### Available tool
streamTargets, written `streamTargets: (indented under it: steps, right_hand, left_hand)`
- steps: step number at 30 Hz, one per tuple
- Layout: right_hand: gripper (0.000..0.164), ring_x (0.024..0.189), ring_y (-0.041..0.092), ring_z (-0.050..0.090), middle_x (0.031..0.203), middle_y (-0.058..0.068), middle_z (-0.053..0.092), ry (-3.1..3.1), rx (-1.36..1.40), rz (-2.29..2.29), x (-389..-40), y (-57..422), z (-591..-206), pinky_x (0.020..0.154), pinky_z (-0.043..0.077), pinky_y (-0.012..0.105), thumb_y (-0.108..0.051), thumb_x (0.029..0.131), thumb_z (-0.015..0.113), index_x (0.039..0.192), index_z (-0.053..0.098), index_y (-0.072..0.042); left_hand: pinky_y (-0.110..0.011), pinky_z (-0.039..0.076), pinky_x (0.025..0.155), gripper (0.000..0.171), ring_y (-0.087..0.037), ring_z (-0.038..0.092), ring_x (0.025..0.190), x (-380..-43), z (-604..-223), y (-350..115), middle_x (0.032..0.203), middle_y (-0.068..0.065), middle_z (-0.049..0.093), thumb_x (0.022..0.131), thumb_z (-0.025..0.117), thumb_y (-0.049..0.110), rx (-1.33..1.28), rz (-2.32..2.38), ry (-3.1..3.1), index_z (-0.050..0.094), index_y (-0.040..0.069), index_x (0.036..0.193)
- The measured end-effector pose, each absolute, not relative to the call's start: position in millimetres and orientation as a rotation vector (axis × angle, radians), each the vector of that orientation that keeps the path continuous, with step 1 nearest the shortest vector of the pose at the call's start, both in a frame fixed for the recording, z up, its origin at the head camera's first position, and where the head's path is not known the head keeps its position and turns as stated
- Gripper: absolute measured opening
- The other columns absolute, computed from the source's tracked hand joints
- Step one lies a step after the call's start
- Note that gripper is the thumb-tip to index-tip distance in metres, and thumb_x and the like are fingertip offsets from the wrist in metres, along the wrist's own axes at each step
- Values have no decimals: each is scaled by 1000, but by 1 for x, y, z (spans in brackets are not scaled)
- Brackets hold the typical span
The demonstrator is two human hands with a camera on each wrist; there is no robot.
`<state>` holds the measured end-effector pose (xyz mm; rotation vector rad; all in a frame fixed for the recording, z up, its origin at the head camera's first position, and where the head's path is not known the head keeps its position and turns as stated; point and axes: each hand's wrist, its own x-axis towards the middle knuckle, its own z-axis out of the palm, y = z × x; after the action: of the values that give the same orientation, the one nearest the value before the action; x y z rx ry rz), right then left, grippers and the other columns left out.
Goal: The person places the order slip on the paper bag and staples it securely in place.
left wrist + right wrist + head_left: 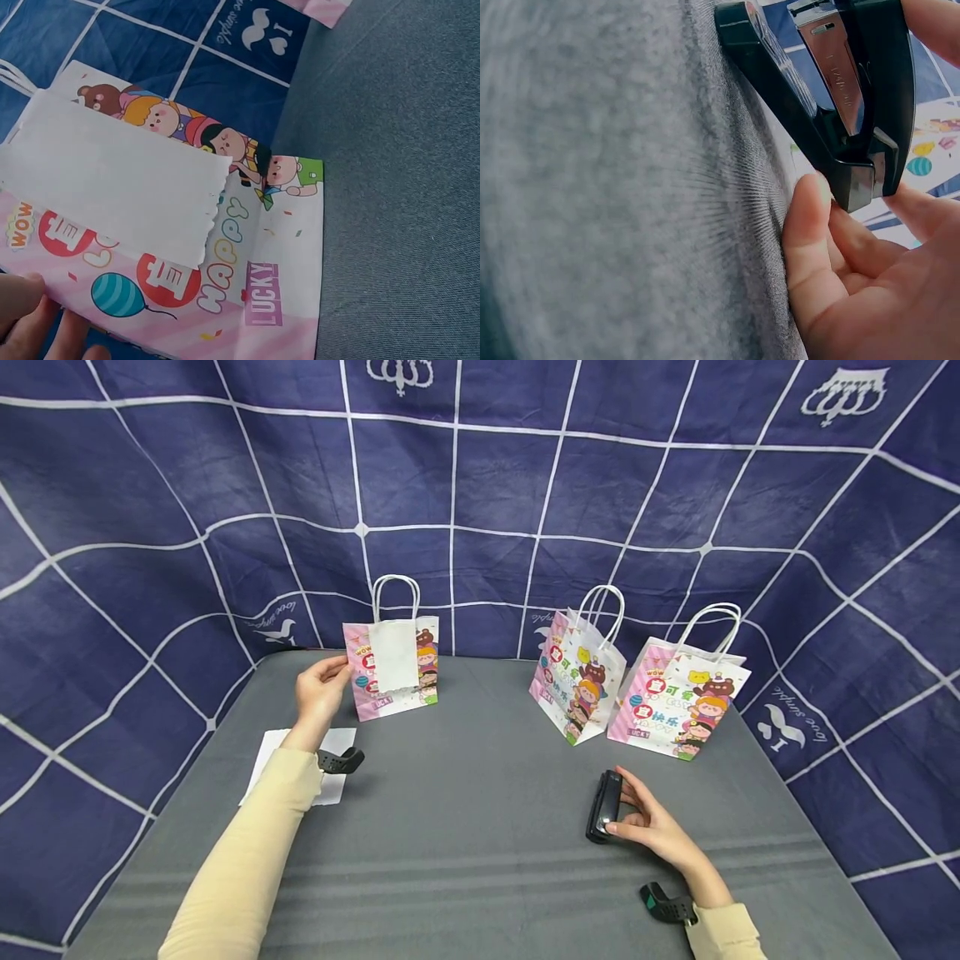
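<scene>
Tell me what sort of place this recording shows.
Probably a staged tabletop filming area: blue cloth with white grid lines hangs behind and beside a grey table, paper bags stand on it, and the right hand holds a stapler.

From here I count three paper bags [427, 668] [579, 678] [675, 706], one black stapler [603, 806], two hands [321, 692] [652, 827], two dark wrist straps [341, 762] [667, 906], one bench [465, 760] and two patches of white paper [395, 656] [341, 743].

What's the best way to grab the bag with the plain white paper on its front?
Try the white handle, from above. Its loop stands up over the bag's top, and pinching there should leave the white paper on the front alone.
</scene>
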<state>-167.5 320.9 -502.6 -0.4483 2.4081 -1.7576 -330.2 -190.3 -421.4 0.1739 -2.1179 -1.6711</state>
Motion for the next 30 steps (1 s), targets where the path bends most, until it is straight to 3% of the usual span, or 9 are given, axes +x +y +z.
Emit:
streamTargets:
  steps: [6,17,20,23,26,30]
  right_hand:
    - [83,71,11,59,126,35,36,2379,-445,-1769,-171,324,-503,64,50,25,3,83,67,147,14,2]
    - [81,93,13,53,137,32,26,2409,-401,-1738,-171,325,-502,77,46,19,0,84,67,147,17,1]
    - [80,97,14,54,139,32,24,2405,-396,-1739,-171,325,-503,79,46,19,-1,84,66,147,17,1]
    - [79,97,13,54,140,33,23,2400,-399,-1744,-171,325,-503,80,47,19,0,85,66,147,17,1]
    - [79,96,12,55,141,33,22,2401,-397,-1748,-170,325,-504,80,46,19,0,85,65,147,17,1]
    - [78,97,11,55,141,33,23,2409,-392,-1750,-170,325,-504,81,46,18,0,85,65,147,18,1]
  left_hand:
    - [-11,45,74,29,5,60,81,-323,-424,-196,110,-24,63,88,65,7,132,-1685,-2118,63,-6,114]
    - [-12,43,77,31,9,56,83,-304,-430,-213,113,-22,63,88,65,10,213,-1630,-2172,63,-3,115]
    - [-12,43,77,33,2,59,89,-298,-434,-220,115,-19,63,88,65,12,264,-1567,-2254,62,-2,118]
    - [-14,43,79,36,-13,62,100,-293,-440,-227,117,-15,63,89,64,15,316,-1491,-2371,60,0,122]
    - [-24,44,84,39,-26,59,109,-289,-448,-234,119,-15,62,89,63,18,350,-1413,-2487,58,1,125]
    - [-38,42,92,42,-31,57,112,-286,-459,-241,121,-17,60,89,64,20,366,-1344,-2578,57,0,126]
